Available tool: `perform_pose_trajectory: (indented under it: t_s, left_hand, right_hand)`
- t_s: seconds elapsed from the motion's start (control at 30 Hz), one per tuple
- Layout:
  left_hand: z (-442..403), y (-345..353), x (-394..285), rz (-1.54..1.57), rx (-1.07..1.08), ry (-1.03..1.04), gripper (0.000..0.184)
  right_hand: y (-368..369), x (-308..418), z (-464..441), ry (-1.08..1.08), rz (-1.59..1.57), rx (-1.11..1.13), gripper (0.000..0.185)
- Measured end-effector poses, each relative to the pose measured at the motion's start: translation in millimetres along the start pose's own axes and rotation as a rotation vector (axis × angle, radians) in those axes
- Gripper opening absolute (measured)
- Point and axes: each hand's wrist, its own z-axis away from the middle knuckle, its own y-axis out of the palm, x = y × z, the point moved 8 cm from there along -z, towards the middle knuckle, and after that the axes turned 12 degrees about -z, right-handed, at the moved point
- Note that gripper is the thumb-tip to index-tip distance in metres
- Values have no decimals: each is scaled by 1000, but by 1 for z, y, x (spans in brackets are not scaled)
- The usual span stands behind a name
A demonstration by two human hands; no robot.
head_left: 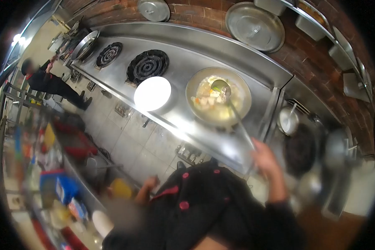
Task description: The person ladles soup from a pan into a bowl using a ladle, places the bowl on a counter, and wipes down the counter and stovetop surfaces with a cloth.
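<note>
Plainly, the soup [212,111] is cloudy yellow, chunky, right fingers [260,152] wrapping a ladle [233,109], left fingers [151,182] too blurred to tell.

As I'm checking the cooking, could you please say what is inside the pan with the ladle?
The pan holds pale, soupy food with light chunks and orange bits. The ladle hides what lies beneath it, and the food covers the pan's bottom.

Runs to both sides of a broad wok [243,86] as a stainless-steel counter [179,68]. Carries a round white plate [152,93] near the front edge, just left of the wok. Holds, farther left of the wok, a black gas burner [149,66], then a second burner [109,55], then a large steel pan [86,45], farthest from the wok. Continues past a seam right of the wok, bearing a small pot [281,125].
</note>
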Motion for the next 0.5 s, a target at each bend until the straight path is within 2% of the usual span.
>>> perform_pose_trajectory:
  t_s: [0.1,0.13,0.17,0.2,0.27,0.4,0.5]
  left_hand:
    - [39,-16,-15,146,-60,-125,31]
    - [52,-22,-20,-268,-91,-8,31]
    - [54,-18,-32,-698,-114,117,32]
    - [53,-14,-32,-705,-125,105,32]
    - [33,42,-41,-661,-12,88,31]
    - [58,46,-28,-796,-47,81,30]
    - [74,40,-44,-794,52,-62,29]
  right_hand:
    - [2,-3,-7,-66,73,-34,61]
    - [2,-5,-21,-285,186,-74,60]
    - [-6,-6,-27,-402,228,-96,59]
    - [-13,-9,-32,-518,274,-124,58]
    - [-44,2,-16,-491,527,-219,57]
    - [-37,1,-24,-429,655,-283,55]
    - [-42,-5,-35,-532,718,-353,55]
